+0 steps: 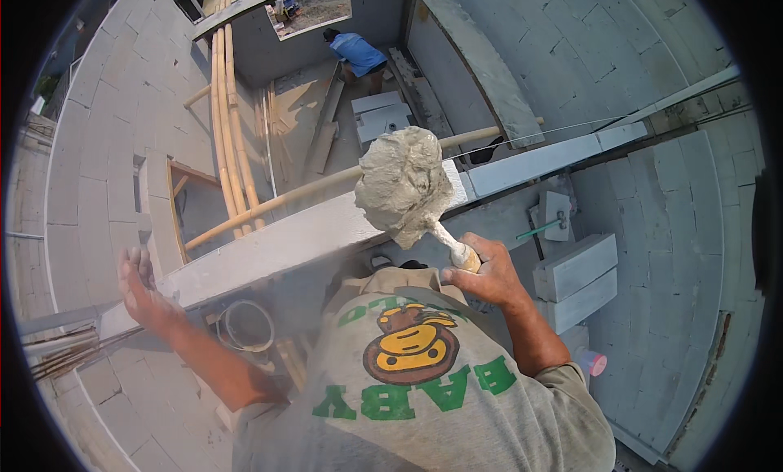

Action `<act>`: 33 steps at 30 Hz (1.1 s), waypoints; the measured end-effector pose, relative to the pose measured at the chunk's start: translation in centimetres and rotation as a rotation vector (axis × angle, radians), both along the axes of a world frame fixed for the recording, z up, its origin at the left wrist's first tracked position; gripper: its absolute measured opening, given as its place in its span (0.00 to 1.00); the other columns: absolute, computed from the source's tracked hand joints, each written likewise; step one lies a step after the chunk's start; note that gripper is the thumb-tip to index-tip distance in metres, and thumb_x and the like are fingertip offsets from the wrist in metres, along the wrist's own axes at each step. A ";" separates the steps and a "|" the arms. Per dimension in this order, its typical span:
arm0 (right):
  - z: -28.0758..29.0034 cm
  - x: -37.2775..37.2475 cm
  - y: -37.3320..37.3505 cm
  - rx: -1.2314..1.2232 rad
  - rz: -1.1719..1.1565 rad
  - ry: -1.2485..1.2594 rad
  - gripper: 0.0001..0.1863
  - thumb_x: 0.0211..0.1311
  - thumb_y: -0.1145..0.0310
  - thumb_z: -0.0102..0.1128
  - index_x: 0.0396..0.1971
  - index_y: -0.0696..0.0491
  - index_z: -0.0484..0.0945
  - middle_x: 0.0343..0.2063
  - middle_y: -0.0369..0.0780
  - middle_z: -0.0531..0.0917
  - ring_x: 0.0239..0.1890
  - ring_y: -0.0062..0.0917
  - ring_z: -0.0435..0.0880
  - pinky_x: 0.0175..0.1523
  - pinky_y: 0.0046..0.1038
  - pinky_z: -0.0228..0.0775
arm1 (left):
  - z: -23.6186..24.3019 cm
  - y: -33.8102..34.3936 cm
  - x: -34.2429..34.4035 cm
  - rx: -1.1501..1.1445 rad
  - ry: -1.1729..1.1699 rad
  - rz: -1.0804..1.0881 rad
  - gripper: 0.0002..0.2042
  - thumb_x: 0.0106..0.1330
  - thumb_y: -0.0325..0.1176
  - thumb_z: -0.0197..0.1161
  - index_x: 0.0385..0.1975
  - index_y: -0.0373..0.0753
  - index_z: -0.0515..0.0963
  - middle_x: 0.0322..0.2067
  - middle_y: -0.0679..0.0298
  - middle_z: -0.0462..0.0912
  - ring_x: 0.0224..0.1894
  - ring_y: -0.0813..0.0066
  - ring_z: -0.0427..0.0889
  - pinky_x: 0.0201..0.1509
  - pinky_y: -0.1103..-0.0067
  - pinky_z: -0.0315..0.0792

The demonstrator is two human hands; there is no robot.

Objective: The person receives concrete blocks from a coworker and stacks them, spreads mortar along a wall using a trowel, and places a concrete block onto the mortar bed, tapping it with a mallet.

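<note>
My right hand is closed around the wooden handle of a trowel. A thick heap of wet grey mortar covers its blade, hiding most of the metal. The loaded blade is over the top of a pale block wall, which runs across in front of me. Off to the left, my left hand is raised beside the same wall top with its fingers stretched out and nothing in them. Whether that hand touches the blocks, I cannot tell.
Bamboo poles lean beyond the wall; one runs along it. Below, a person in a blue shirt bends near stacked blocks. Blocks, a green-handled tool and a round bucket are on my side. A string stretches rightward.
</note>
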State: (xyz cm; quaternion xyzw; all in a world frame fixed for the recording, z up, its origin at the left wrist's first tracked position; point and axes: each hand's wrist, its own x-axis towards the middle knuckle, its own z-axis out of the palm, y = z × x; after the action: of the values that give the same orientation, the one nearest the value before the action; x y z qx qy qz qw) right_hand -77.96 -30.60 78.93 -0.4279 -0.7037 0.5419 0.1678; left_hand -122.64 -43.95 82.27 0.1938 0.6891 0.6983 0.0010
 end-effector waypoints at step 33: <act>-1.8 20.2 22.5 -0.113 0.062 -0.056 0.20 0.44 0.57 0.72 0.26 0.55 0.75 0.16 0.34 0.75 0.18 0.19 0.72 0.26 0.22 0.65 | -6.1 9.6 26.6 -0.127 -0.076 0.109 0.17 0.69 0.32 0.53 0.52 0.26 0.74 0.47 0.53 0.80 0.49 0.67 0.78 0.57 0.74 0.69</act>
State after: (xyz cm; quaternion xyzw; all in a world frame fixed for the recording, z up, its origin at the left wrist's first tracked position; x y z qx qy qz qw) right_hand -57.78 -8.09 77.13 -0.4296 -0.6895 0.5732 0.1066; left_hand -96.03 -34.31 76.12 0.1288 0.7410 0.6590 0.0012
